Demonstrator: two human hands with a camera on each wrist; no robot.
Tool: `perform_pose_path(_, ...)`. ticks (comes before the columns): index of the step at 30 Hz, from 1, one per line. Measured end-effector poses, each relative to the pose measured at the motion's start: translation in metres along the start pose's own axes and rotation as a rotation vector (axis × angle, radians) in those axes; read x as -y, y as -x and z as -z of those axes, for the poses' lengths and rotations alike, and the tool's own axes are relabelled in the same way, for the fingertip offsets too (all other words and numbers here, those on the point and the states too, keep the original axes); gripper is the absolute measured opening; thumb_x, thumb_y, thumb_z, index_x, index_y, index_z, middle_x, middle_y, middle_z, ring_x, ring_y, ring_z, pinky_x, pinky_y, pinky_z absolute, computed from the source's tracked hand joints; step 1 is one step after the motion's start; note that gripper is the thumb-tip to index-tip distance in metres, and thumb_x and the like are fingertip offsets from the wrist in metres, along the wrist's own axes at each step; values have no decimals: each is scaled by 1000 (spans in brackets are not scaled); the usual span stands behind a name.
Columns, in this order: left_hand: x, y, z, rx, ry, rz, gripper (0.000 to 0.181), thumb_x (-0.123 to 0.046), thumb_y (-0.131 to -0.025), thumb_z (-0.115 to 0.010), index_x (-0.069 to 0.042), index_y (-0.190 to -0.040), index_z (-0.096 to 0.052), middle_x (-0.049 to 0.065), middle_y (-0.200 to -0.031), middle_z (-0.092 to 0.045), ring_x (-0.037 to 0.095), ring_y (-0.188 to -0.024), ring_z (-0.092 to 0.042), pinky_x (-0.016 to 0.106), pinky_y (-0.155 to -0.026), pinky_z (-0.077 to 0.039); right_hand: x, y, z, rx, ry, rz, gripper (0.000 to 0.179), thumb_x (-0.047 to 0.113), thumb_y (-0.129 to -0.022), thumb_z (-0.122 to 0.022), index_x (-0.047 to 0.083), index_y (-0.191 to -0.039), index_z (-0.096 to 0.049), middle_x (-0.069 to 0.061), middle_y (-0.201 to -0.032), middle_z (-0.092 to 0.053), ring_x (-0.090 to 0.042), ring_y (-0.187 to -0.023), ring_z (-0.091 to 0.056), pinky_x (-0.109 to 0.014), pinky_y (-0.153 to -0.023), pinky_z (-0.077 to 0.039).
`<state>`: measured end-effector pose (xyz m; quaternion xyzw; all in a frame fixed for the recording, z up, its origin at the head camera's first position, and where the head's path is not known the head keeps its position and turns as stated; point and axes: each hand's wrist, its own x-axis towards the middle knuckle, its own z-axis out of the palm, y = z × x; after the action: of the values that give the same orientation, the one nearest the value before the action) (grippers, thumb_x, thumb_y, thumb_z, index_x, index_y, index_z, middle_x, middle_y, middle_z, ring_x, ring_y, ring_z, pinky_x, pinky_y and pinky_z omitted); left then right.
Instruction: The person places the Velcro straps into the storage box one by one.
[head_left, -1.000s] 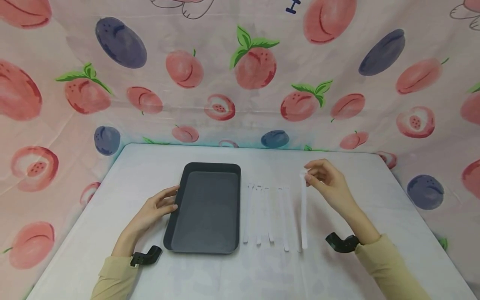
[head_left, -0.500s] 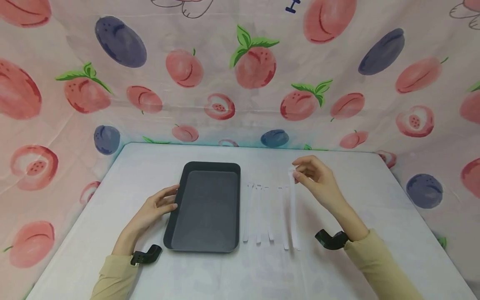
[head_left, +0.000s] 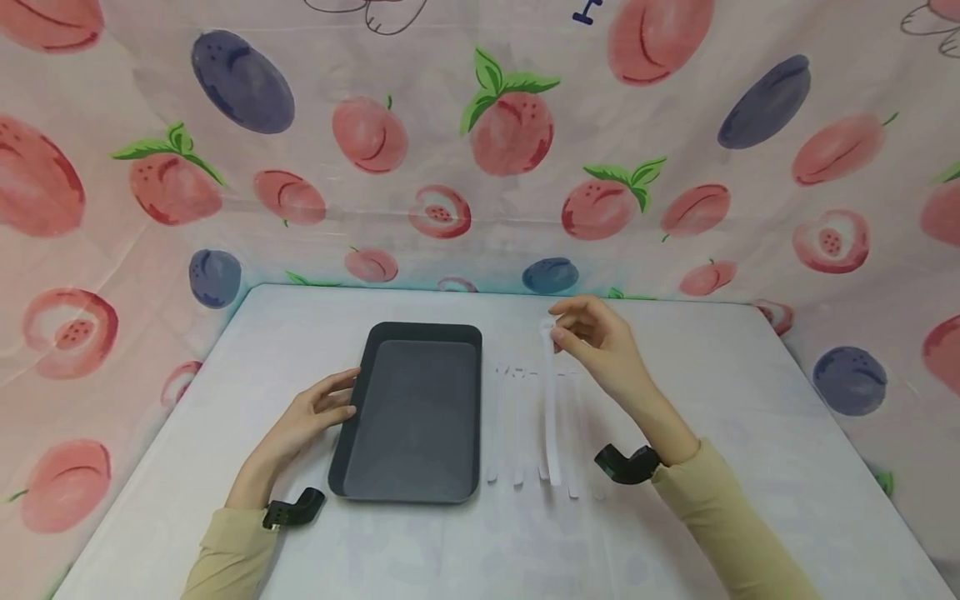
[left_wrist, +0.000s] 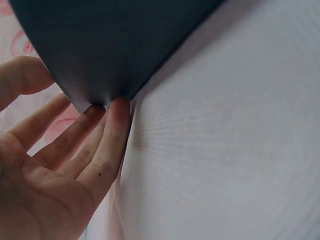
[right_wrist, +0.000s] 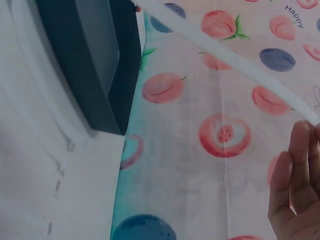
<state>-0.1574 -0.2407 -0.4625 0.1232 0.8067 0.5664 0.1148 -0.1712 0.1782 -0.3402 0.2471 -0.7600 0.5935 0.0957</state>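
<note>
In the head view a dark grey baking tray (head_left: 406, 421) lies flat on the white table. My left hand (head_left: 302, 417) is at its left side, and in the left wrist view the fingertips touch the tray's outer wall (left_wrist: 115, 45). My right hand (head_left: 600, 346) pinches one end of a long white strip (head_left: 551, 417). That strip hangs down above other white strips (head_left: 519, 433), several of which lie side by side to the right of the tray. The right wrist view has the held strip (right_wrist: 235, 60) stretching from the fingertips (right_wrist: 300, 132) past the tray.
A fruit-printed cloth (head_left: 420, 200) rises behind the table and at both sides. The white tabletop (head_left: 735, 400) extends right of the strips. Black wrist cameras (head_left: 626, 464) are strapped at both wrists.
My right hand has moved left with the pinched strip, from the right end of the row to above its middle. The left hand and the tray have stayed in place.
</note>
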Motion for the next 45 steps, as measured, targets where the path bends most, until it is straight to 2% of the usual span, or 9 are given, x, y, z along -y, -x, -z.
perform_pose_path(1, 0, 0, 0, 1, 5, -3, 62, -19, -94, -61, -10, -149, -33, 25, -149, -36, 47, -136, -38, 10, -91, -41, 2, -2, -3, 3, -4, 1, 24, -3, -91, -60, -7, -114, -56, 4, -83, -64, -9, -74, -62, -20, -74, -52)
perform_pose_path(9, -3, 1, 1, 6, 8, -6, 62, -19, -94, -61, -10, -149, -33, 25, -150, -36, 47, -136, -39, 10, -90, -41, 14, -18, -27, 32, -19, 45, 24, -2, -91, -60, -3, -114, -57, 3, -82, -63, -12, -73, -61, -23, -73, -51)
perform_pose_path(16, -2, 0, 0, 6, 5, 1, 62, -19, -95, -61, -10, -149, -34, 25, -150, -36, 46, -136, -39, 10, -90, -41, 21, -30, -48, 57, -45, 67, 22, -3, -90, -60, -4, -112, -56, -15, -81, -63, -12, -72, -61, -25, -70, -50)
perform_pose_path(21, -1, 0, 0, 8, 11, 11, 62, -20, -95, -61, -11, -149, -33, 24, -151, -35, 45, -136, -39, 11, -90, -42, 22, -36, -60, 58, -59, 65, 22, -4, -91, -59, -5, -112, -56, -22, -83, -63, -11, -72, -62, -25, -70, -50)
perform_pose_path(32, 1, -1, 1, 9, 26, 34, 62, -18, -95, -61, -13, -150, -33, 21, -152, -34, 42, -137, -39, 11, -91, -41, 10, -46, -86, 49, -106, 11, 23, 1, -92, -60, -2, -115, -56, -23, -86, -63, -12, -73, -61, -28, -71, -50)
perform_pose_path(42, 0, -1, 1, 10, 38, 36, 63, -17, -94, -61, -12, -150, -32, 21, -152, -35, 41, -137, -39, 10, -90, -41, 0, -54, -115, 64, -239, -62, 25, -2, -91, -59, -7, -116, -54, -29, -89, -61, -10, -70, -62, -38, -76, -57)
perform_pose_path(45, -1, -1, 1, 9, 33, 37, 62, -17, -94, -61, -12, -150, -33, 21, -152, -35, 42, -137, -40, 10, -89, -41, -4, -57, -122, 56, -284, -87, 26, -3, -91, -59, -8, -116, -54, -27, -89, -62, -8, -70, -63, -36, -76, -58)
